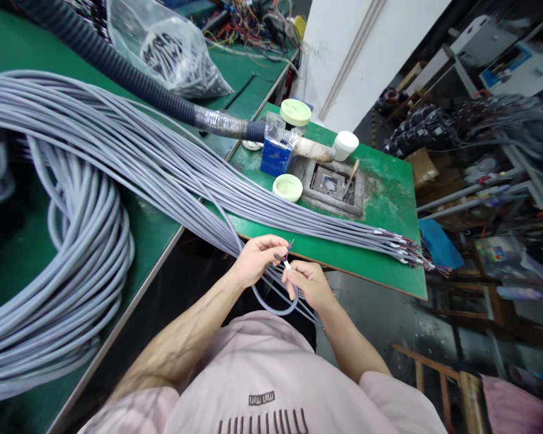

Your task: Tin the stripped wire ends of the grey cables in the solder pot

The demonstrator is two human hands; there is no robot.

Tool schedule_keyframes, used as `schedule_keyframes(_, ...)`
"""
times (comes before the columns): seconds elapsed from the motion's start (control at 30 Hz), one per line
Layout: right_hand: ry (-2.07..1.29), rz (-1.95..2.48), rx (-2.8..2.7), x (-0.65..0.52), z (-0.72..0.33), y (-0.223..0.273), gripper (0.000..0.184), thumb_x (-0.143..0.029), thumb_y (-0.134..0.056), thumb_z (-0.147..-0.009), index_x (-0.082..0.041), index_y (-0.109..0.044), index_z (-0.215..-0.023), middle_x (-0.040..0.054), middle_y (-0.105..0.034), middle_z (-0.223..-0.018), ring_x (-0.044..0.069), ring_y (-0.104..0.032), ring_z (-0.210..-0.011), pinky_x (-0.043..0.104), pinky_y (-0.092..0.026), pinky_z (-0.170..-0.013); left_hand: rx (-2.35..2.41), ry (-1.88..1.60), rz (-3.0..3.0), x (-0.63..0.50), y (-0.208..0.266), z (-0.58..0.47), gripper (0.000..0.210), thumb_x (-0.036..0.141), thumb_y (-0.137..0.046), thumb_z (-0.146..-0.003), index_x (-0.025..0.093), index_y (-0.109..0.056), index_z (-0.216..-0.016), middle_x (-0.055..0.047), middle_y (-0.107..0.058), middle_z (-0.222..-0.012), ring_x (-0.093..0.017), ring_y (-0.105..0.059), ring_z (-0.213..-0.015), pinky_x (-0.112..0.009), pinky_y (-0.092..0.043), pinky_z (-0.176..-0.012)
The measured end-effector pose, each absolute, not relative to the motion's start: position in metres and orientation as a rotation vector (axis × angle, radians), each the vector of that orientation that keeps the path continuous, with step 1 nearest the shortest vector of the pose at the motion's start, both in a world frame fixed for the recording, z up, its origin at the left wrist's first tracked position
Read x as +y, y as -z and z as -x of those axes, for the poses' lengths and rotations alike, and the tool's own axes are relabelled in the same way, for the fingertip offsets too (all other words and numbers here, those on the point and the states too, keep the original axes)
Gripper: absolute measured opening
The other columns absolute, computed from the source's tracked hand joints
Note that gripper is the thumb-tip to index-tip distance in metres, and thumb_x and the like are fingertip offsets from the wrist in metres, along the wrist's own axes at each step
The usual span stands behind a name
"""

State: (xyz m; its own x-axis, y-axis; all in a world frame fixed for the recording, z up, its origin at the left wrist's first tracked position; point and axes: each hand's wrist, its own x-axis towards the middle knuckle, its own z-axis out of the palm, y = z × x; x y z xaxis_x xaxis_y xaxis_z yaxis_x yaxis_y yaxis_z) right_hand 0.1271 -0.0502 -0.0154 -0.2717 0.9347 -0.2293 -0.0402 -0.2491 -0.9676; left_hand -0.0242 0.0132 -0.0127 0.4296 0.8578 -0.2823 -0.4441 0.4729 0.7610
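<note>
My right hand [311, 283] pinches a grey cable [278, 311] close to its end, where a white sleeve [287, 265] shows. From that end fan out several thin coloured wires [288, 250]. My left hand [259, 260] has thumb and forefinger closed on these wires. Below my hands the cable curves in a loop. Just beyond, a thick bundle of grey cables [271, 205] runs across the green bench, its stripped wire ends [409, 250] lying at the right edge.
A solder pot [330, 182] with a stick-like tool is set in the bench [389, 181]. Around it are a blue box [275, 155] on a black hose [117, 66], a pale green dish [288, 188] and a white cup [344, 144]. Coiled cable [90, 241] lies left.
</note>
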Motion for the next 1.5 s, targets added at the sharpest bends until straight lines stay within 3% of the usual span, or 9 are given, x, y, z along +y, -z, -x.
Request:
schedule_keyframes(0.83,-1.632,1.203,-1.236,-0.0504,-0.1213,0.0093,0.032,-0.046,-0.063,-0.081,-0.017,-0.063,-0.07,-0.0042,-0.056,-0.042,0.007,-0.043,-0.036,0.022,-0.031,-0.045,0.514,-0.71,-0.5,0.0181,0.0146,0.029,0.017,0.02,-0.077,-0.058,0.011,-0.066,-0.068,0.001,-0.055,-0.053,-0.003,-0.045,-0.041,-0.014,-0.037,-0.04)
schedule_keyframes(1.5,-1.638,1.199,-1.246,-0.0506,-0.1222,0.0111,0.033,-0.047,-0.062,-0.082,-0.016,-0.062,-0.07,-0.0037,-0.056,-0.042,0.008,-0.044,-0.036,0.022,-0.031,-0.044,0.474,-0.684,-0.495,0.0189,0.0167,0.0259,0.024,0.024,-0.079,-0.057,0.012,-0.059,-0.063,0.003,-0.051,-0.052,-0.003,-0.041,-0.041,-0.014,-0.032,-0.038)
